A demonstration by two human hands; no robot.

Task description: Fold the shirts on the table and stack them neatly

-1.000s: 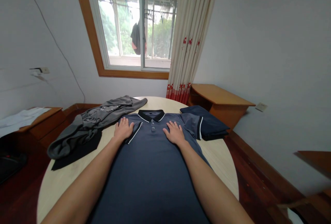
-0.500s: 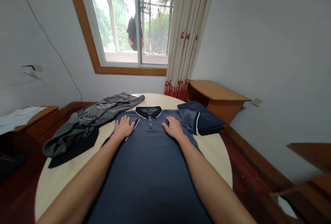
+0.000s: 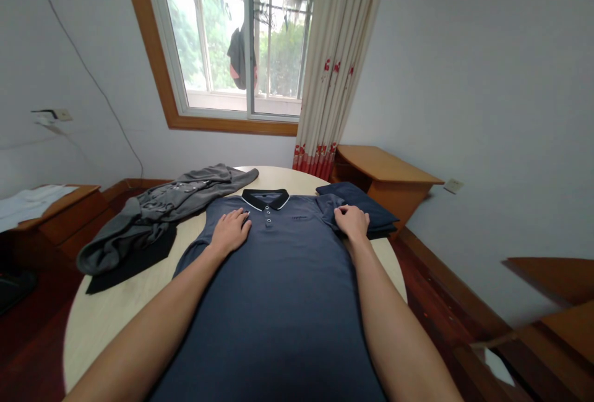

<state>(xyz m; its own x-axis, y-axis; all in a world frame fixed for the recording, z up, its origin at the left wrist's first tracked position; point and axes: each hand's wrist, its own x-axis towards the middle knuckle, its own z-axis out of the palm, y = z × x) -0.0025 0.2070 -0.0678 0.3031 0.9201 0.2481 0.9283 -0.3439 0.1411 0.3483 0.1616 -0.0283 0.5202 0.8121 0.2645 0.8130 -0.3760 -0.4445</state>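
A dark blue polo shirt with a black collar lies face up on a round pale wooden table. My left hand rests flat on the shirt's chest, left of the button placket, fingers spread. My right hand is at the shirt's right shoulder, fingers curled and pinching the sleeve fabric there. Both forearms stretch across the shirt's body.
A crumpled grey garment over a black cloth lies on the table's left. A folded navy garment sits at the table's far right, just beyond my right hand. A wooden cabinet, curtain and window stand behind; a low cabinet is at left.
My right hand moved from the chest out to the right shoulder and closed on the sleeve, which was folded in over the shirt before. My left hand shifted slightly toward the placket.
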